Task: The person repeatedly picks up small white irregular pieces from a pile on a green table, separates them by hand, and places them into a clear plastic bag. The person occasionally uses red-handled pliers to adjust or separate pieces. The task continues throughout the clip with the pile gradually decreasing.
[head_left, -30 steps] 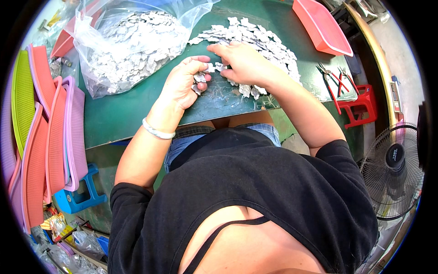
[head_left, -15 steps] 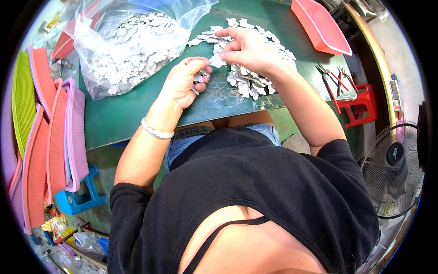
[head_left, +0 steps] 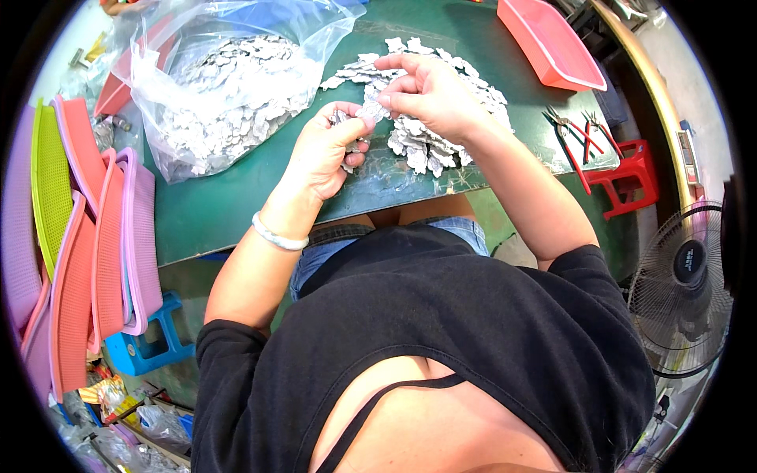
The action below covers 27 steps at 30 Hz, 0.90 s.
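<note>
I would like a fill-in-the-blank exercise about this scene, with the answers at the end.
1. The hand nearer the transparent bag of grey pieces is the ____ one.
2. The pliers have ____ handles.
3. The fan is on the person's ____ side.
4. The stool beside the purple baskets is ____.
Missing words: left; red; right; blue.

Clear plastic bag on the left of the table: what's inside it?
The clear plastic bag holds a large heap of flat, irregular grey pieces. Only the heap's outer surface shows; whatever lies deeper is covered by those pieces.
</note>
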{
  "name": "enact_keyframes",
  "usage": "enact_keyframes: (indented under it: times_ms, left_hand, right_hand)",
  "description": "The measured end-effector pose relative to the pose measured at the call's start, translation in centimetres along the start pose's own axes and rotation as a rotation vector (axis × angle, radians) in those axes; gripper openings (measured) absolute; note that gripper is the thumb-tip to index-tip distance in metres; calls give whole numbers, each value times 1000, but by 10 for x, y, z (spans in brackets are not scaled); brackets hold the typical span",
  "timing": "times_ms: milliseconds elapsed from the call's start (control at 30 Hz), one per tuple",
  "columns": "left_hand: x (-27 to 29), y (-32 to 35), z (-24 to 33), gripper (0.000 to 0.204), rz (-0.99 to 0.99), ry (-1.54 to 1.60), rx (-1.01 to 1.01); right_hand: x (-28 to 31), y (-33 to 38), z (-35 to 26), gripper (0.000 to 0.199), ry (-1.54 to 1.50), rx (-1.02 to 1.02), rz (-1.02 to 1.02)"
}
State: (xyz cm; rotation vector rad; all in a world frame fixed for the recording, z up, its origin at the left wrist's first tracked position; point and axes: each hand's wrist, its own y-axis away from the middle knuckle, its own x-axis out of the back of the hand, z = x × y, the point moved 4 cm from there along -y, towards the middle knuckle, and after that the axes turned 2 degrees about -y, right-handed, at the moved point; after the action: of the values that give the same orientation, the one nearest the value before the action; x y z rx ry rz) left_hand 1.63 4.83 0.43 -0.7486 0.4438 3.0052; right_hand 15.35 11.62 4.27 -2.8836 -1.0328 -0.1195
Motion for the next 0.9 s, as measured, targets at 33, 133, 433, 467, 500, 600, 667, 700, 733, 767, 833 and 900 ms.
enact_keyframes:
  times_ms: [33,133,433,467,500,600,667,700,733,767,833,900]
  left_hand:
    - [-1,1,-1,17,19,12,-14]
    - [-1,6,4,14,69,16,-75]
    - [-30,31,111,11,56,-314,-471]
    - [-31,29,131,11,86,-375,-623]
    - [-27,26,149,12,152,-454,-694]
    - [11,11,193,15,367,-863,-880]
    - [32,7,204,29,638,-1529,-980]
    - [22,9,199,29,706,-1632,-1008]
    - [9,16,193,30,776,-1735,-1038]
    - [-1,27,184,26,695,-1666,-1172]
    - [-26,38,158,19,520,-1495,-1430]
    - [-41,31,116,14,279,-1282,-1268]
  right_hand:
    - [-1,2,0,45,-24,4,-6]
    - [-5,5,-6,40,-47,41,-61]
    - [32,19,-1,43,-21,67,164]
    - [37,21,-1,43,-3,79,183]
    - [42,23,0,43,13,83,200]
    - [55,30,6,41,121,141,258]
    - [57,38,-1,38,234,217,287]
    - [59,44,-1,36,292,244,317]
    - [62,47,2,35,389,262,298]
    - [61,49,3,35,479,285,260]
    - [57,53,5,35,623,305,213]
    - [52,57,7,38,792,369,169]
